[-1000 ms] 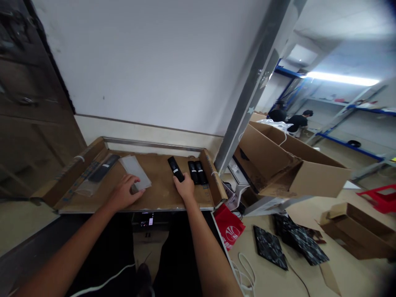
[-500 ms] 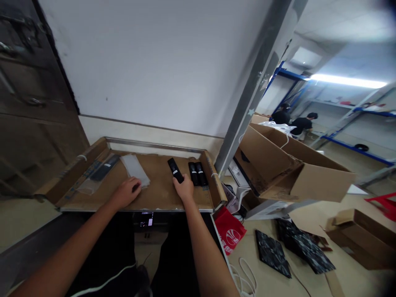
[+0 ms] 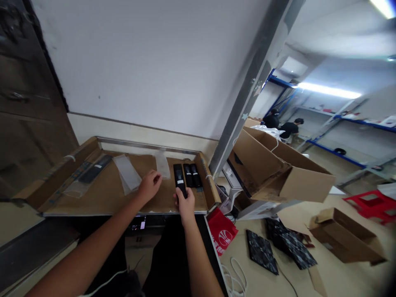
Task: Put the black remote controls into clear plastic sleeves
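Observation:
My right hand (image 3: 186, 203) is closed around the lower end of a black remote control (image 3: 179, 175) with a white label, its far end pointing away from me. Beside it, two more black remotes (image 3: 192, 175) lie side by side at the tray's right end. My left hand (image 3: 150, 184) is closed, thumb and fingers pinched at the near-left edge of a translucent plastic bag (image 3: 162, 166). Left of that hand lies a small stack of similar bags (image 3: 126, 173). Further left rests a bagged dark remote (image 3: 95, 169).
All this lies in a cardboard-lined tray (image 3: 71, 204) against the wall. Right of a grey post (image 3: 247, 95) stands a big open carton (image 3: 278, 165). A red bag (image 3: 222, 233), white cable and dark patterned pieces (image 3: 262, 251) lie on the floor. Two people (image 3: 289, 128) are far behind.
My left hand has moved right from the stack, and one bag now lies apart beside it. My right hand has drawn the remote slightly nearer and straightened it. The view has shifted slightly.

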Available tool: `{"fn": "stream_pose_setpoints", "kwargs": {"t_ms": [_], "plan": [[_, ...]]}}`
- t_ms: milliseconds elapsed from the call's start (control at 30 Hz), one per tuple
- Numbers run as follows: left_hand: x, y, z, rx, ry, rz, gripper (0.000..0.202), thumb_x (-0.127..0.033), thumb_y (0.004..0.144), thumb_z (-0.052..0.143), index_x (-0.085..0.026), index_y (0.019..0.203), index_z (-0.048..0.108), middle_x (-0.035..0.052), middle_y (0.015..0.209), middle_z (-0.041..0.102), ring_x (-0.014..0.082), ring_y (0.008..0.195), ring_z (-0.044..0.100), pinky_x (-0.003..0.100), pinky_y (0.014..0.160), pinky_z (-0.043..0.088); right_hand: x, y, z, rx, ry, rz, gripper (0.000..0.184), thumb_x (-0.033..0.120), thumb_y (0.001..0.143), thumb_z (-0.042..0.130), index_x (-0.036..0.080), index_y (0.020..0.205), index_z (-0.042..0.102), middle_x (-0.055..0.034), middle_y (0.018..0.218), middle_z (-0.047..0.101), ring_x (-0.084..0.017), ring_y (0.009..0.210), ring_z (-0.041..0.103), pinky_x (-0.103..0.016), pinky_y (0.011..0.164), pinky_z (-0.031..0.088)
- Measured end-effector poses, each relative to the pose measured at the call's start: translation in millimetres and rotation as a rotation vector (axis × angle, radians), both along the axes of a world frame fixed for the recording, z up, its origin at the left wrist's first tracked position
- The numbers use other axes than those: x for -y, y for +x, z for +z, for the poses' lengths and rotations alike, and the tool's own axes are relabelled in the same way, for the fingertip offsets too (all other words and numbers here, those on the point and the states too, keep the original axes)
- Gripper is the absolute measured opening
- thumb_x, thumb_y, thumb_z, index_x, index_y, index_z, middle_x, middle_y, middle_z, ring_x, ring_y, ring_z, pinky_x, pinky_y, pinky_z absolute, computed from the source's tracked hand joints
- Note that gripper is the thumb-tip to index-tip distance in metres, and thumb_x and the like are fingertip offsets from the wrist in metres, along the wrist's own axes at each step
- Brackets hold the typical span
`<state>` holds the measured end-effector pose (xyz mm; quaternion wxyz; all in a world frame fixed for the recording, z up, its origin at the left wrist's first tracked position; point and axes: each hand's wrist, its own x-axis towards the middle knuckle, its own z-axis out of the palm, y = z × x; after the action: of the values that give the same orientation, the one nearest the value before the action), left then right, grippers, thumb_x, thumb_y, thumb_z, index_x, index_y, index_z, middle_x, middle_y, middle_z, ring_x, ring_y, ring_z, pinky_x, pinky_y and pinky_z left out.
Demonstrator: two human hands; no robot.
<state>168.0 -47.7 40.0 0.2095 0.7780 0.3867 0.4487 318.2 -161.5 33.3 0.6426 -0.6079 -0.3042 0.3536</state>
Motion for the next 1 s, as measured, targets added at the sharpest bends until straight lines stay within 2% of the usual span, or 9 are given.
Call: {"fn": "stream_pose_setpoints", "kwargs": {"t_ms": [100, 200, 367, 567, 767, 1000], "plan": [[-2.6, 13.5, -24.8, 0.009, -0.082, 0.015, 0.014, -0.027, 0.087, 0.054, -0.021, 0.08, 0.064, 0.0041, 0.078, 0.063, 0.0194, 0.073, 0.059, 0.032, 0.07, 0.045, 41.3, -5.5, 2.5, -0.021, -0.056, 0.118, 0.04, 0.056, 0.078, 0.069, 0.021, 0.082, 0.05, 0.003, 0.059, 0.064, -0.008, 0.037, 0.047, -0.019, 0.035, 0.034], [-5.6, 11.0, -36.1, 0.008, -0.106, -0.03, 0.013, -0.025, 0.086, 0.055, -0.02, 0.081, 0.066, 0.0041, 0.079, 0.064, 0.019, 0.073, 0.059, 0.032, 0.07, 0.044, 59.7, -6.9, 4.6, -0.032, -0.143, 0.198, 0.042, 0.058, 0.078, 0.069, 0.02, 0.083, 0.052, 0.0019, 0.057, 0.065, -0.008, 0.033, 0.045, -0.018, 0.032, 0.033], [-6.6, 5.9, -37.3, 0.029, -0.134, -0.047, 0.014, -0.021, 0.085, 0.055, -0.02, 0.084, 0.068, 0.0045, 0.082, 0.065, 0.0184, 0.074, 0.06, 0.032, 0.069, 0.045, 56.8, -4.4, 8.6, -0.131, -0.212, 0.195, 0.046, 0.06, 0.071, 0.073, 0.02, 0.078, 0.052, 0.0027, 0.052, 0.062, -0.007, 0.031, 0.04, -0.018, 0.031, 0.035], [-6.6, 4.6, -39.7, 0.075, -0.138, -0.073, 0.015, -0.022, 0.086, 0.054, -0.021, 0.086, 0.069, 0.0048, 0.086, 0.067, 0.0186, 0.079, 0.062, 0.032, 0.072, 0.047, 60.1, 3.0, 8.4, -0.289, -0.215, 0.221, 0.044, 0.057, 0.07, 0.076, 0.02, 0.076, 0.053, 0.0036, 0.052, 0.06, -0.004, 0.031, 0.034, -0.017, 0.031, 0.031], [-4.4, 0.9, -40.6, 0.111, -0.159, -0.102, 0.015, -0.021, 0.084, 0.055, -0.021, 0.09, 0.07, 0.0045, 0.087, 0.068, 0.0186, 0.079, 0.063, 0.032, 0.072, 0.048, 51.3, 7.3, 8.2, -0.235, -0.22, 0.21, 0.044, 0.057, 0.07, 0.075, 0.02, 0.077, 0.053, 0.0033, 0.052, 0.06, -0.004, 0.031, 0.034, -0.018, 0.031, 0.031], [-2.2, 0.3, -40.7, 0.161, -0.214, -0.137, 0.016, -0.019, 0.083, 0.055, -0.021, 0.092, 0.067, 0.0039, 0.088, 0.07, 0.0181, 0.08, 0.065, 0.032, 0.074, 0.05, 37.8, -0.1, 5.6, -0.146, -0.23, 0.199, 0.045, 0.06, 0.07, 0.073, 0.02, 0.079, 0.052, 0.0024, 0.053, 0.063, -0.005, 0.031, 0.037, -0.018, 0.031, 0.032]]}}
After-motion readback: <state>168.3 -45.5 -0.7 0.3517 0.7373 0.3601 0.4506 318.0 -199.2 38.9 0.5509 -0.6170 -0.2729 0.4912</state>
